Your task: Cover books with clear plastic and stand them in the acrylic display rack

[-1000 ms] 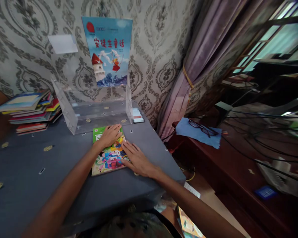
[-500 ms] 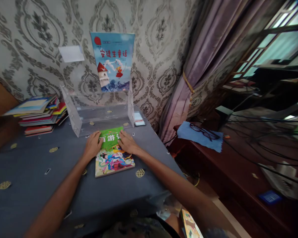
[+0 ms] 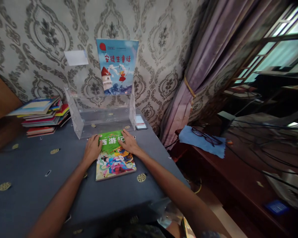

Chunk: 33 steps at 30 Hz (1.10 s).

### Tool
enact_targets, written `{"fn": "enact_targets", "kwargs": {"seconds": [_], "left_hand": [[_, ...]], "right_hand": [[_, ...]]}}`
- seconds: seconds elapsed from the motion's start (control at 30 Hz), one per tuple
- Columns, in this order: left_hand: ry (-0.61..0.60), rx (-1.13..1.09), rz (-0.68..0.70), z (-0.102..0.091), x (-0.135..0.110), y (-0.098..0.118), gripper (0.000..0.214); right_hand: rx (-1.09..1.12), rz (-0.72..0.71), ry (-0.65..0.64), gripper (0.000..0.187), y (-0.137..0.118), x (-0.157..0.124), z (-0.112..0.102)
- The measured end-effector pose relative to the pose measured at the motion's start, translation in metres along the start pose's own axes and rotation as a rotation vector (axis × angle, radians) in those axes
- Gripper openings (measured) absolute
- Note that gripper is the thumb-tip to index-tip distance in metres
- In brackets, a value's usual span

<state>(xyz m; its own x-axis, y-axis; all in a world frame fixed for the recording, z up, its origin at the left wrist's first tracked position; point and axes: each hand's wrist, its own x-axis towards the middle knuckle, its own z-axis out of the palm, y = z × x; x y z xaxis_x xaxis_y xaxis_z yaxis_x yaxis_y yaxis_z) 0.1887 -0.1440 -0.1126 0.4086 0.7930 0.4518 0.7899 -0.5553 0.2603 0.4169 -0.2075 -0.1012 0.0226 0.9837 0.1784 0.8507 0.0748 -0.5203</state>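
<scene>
A green picture book (image 3: 116,162) with white Chinese characters and colourful cartoon figures lies face up on the dark blue tablecloth. My left hand (image 3: 92,148) grips its left edge near the top, thumb on the cover. On the opposite edge my right hand (image 3: 129,142) holds it too, with the thumb over part of the title. Just beyond the book stands a clear acrylic rack (image 3: 104,115) with stepped tiers. A blue storybook (image 3: 118,74) is upright in its back tier, cover facing me.
Several books are piled in an uneven stack (image 3: 43,114) at the left. A pixelated small object (image 3: 140,122) lies right of the rack. Glasses (image 3: 206,136) rest on a blue cloth (image 3: 186,138) on the dark red desk (image 3: 228,178), near tangled cables. A purple curtain (image 3: 188,76) hangs behind.
The view has shifted slightly, so the scene sits a little lower and further right. My hands keep their hold on the green book, which stays on the table.
</scene>
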Motion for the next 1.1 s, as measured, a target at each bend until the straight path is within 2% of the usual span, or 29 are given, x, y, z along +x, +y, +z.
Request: {"fn": "enact_targets", "kwargs": {"seconds": [0.17, 0.3, 0.37, 0.47, 0.57, 0.73, 0.87, 1.1], "left_hand": [[-0.016, 0.027, 0.02, 0.001, 0.002, -0.001, 0.036], [-0.036, 0.067, 0.051, -0.007, 0.004, 0.001, 0.033], [-0.044, 0.105, 0.062, -0.013, 0.006, 0.007, 0.031], [-0.12, 0.175, 0.129, -0.018, 0.013, 0.024, 0.029], [-0.198, 0.149, 0.226, -0.008, 0.027, 0.048, 0.031], [-0.213, 0.056, 0.344, 0.022, 0.049, 0.077, 0.036], [-0.183, 0.009, 0.372, 0.034, 0.053, 0.079, 0.037], [-0.168, -0.05, 0.392, 0.039, 0.051, 0.071, 0.042]], "right_hand": [[0.049, 0.017, 0.06, 0.057, 0.01, 0.009, 0.004], [0.156, 0.047, 0.062, 0.053, 0.02, 0.015, 0.004], [0.187, 0.049, 0.063, 0.052, 0.026, 0.017, 0.004], [0.249, 0.046, 0.069, 0.05, 0.034, 0.021, 0.005], [0.304, 0.03, 0.089, 0.05, 0.039, 0.024, 0.006], [0.328, -0.013, 0.13, 0.051, 0.04, 0.022, 0.007], [0.298, -0.023, 0.168, 0.052, 0.036, 0.014, 0.011], [0.194, -0.027, 0.183, 0.056, 0.03, 0.004, 0.014]]}}
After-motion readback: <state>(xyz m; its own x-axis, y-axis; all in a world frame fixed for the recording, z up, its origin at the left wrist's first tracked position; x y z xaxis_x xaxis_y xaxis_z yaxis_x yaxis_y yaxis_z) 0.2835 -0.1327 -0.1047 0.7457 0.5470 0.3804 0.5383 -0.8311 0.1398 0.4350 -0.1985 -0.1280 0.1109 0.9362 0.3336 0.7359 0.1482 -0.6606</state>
